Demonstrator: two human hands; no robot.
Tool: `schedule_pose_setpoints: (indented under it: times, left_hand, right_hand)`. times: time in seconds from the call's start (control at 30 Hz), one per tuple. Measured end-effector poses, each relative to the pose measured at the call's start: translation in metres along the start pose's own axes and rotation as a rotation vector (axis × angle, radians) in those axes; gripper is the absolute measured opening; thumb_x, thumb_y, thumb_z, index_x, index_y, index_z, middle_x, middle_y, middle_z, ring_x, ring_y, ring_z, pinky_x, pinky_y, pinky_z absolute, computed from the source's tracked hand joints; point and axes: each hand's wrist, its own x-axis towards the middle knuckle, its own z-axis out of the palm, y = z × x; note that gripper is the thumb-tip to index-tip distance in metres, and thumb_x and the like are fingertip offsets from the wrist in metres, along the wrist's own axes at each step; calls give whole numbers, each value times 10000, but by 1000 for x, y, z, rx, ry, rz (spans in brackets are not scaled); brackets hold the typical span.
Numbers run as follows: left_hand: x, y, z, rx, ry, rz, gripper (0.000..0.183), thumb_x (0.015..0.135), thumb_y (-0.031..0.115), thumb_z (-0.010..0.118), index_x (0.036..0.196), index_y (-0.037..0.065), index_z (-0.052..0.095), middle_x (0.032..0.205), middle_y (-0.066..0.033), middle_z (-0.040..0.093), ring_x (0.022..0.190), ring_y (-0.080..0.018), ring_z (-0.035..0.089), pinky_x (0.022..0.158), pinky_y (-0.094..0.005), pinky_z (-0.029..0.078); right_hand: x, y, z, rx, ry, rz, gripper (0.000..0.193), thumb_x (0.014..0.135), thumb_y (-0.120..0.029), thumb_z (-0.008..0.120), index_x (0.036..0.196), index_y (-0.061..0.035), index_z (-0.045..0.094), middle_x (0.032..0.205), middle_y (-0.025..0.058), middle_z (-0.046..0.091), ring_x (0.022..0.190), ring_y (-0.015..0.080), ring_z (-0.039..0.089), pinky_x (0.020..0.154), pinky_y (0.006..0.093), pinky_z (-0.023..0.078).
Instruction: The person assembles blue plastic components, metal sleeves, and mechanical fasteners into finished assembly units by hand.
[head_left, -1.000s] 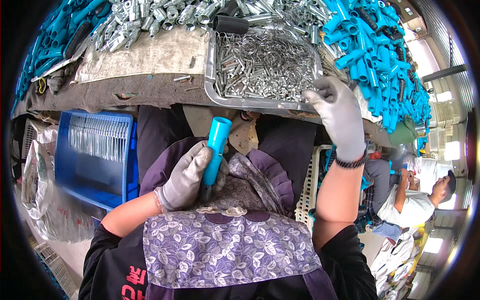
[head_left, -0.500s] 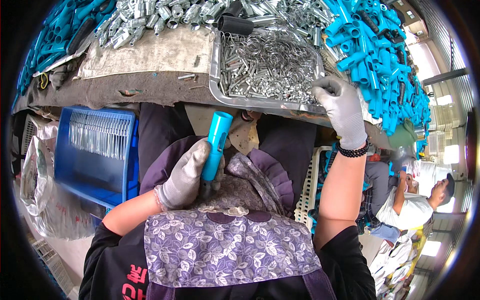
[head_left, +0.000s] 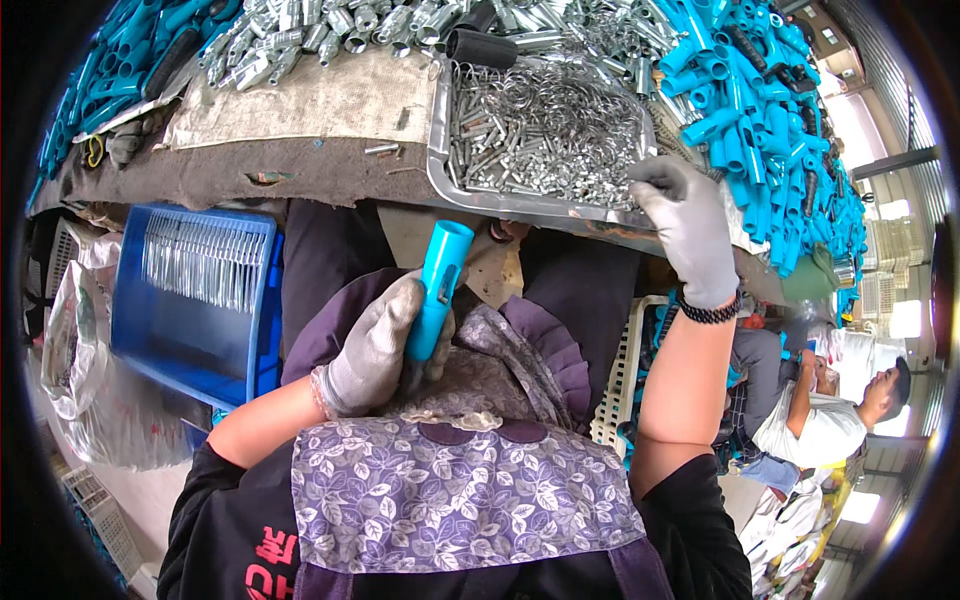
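In my gloved left hand (head_left: 372,352) is a blue plastic tube (head_left: 438,280) with a slot in its side. The fingers wrap its lower part, and its open top tilts slightly right, above my lap. My gloved right hand (head_left: 690,230) is at the near right corner of a grey tray (head_left: 520,208). Its thumb and fingers are pinched together over the small metal pieces (head_left: 605,175); whatever they hold is too small to make out. Thin wire rings or springs (head_left: 575,95) and short metal pins (head_left: 500,145) also fill the tray.
Shiny metal tubes (head_left: 350,25) lie behind the tray, and blue plastic tubes (head_left: 745,130) are heaped to its right. A blue crate (head_left: 190,345) with metal rods stands at left below the table edge. Another person (head_left: 820,415) sits at far right.
The right hand's fingers have closed more tightly at the tray's corner. The left hand and blue tube stay nearly in place; the whole view has shifted slightly.
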Motion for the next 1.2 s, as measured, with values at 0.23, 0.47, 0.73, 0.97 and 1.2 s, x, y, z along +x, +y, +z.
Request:
schedule_pose_setpoints:
  times: [0.23,0.47,0.73,0.97,1.2]
  left_hand:
    - [7,16,2,-334,-104,-67,735,956,714,389,1362,107,473,739,-34,551,493,-122,477,453,-262,401]
    - [4,4,0,-381,-158,-174,787,903,804,340,795,56,560,583,-49,503,440,-142,451,439,-266,390]
    - [3,-4,-9,-718,-242,-222,743,888,792,398,1051,86,563,679,-39,507,448,-127,437,422,-249,368]
    - [6,-7,-11,-709,-290,-219,654,947,719,390,1159,120,541,718,-47,521,458,-127,442,417,-258,371]
    - [5,-6,-8,-710,-279,-254,649,963,710,361,1050,99,564,673,-55,523,446,-139,445,408,-265,364]
  right_hand:
    - [-56,-39,37,584,-144,-226,125,828,85,631,905,-2,677,924,60,660,806,106,597,732,237,467]
    - [-83,-62,98,757,-298,-132,107,837,54,709,905,-28,704,1020,51,644,849,83,596,725,219,455]
    - [-95,-72,111,786,-256,-42,191,871,89,649,1019,-25,691,1019,56,646,877,92,638,749,225,492]
    - [-95,-62,111,822,-231,-126,173,917,114,552,1021,24,658,1095,114,618,962,158,681,863,270,544]
    - [-97,-61,113,973,-272,-120,132,927,102,554,1000,27,634,1103,121,617,951,170,700,859,278,574]
